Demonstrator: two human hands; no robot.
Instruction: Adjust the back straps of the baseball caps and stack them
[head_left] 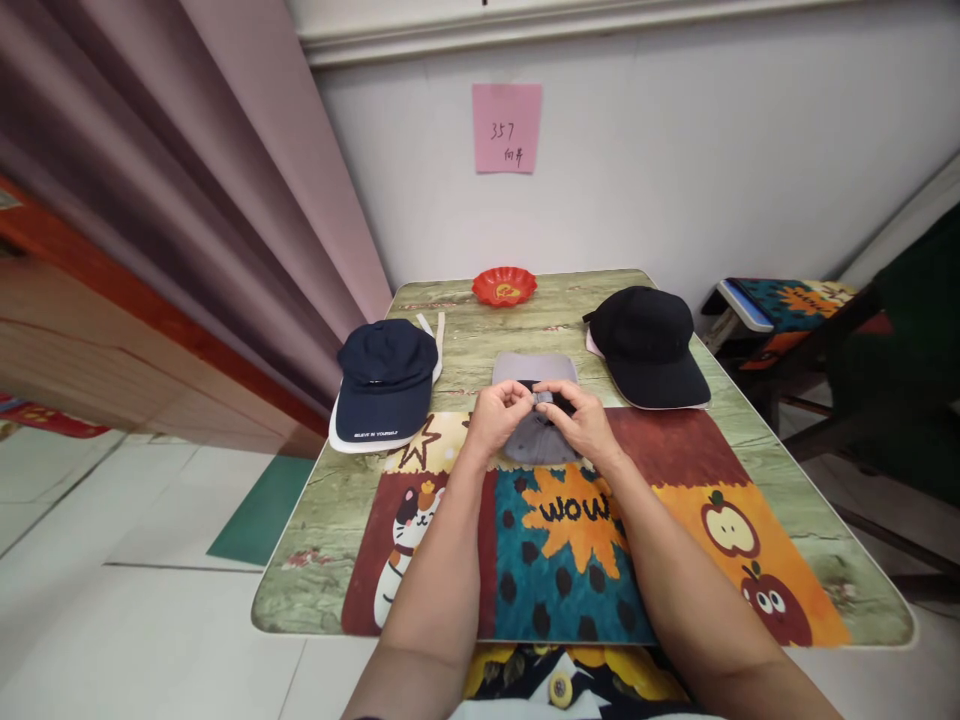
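Observation:
A grey baseball cap (538,441) lies on the patterned mat in front of me, its brim pointing away toward the wall. My left hand (501,412) pinches the end of the cap's back strap. From the other side, my right hand (576,412) grips the same grey strap between thumb and fingers, close to the left fingertips. Any buckle detail there is too small to make out. To the left, a navy cap (386,375) rests on a white one. A black cap (649,340) sits at the right, over something pale pink.
A red scalloped dish (504,287) stands at the back of the wood-patterned table (315,570). The colourful mat (574,600) covers the table's front middle. A pink note (507,128) is on the wall, a curtain (247,150) hangs left, and a dark chair (900,380) stands right.

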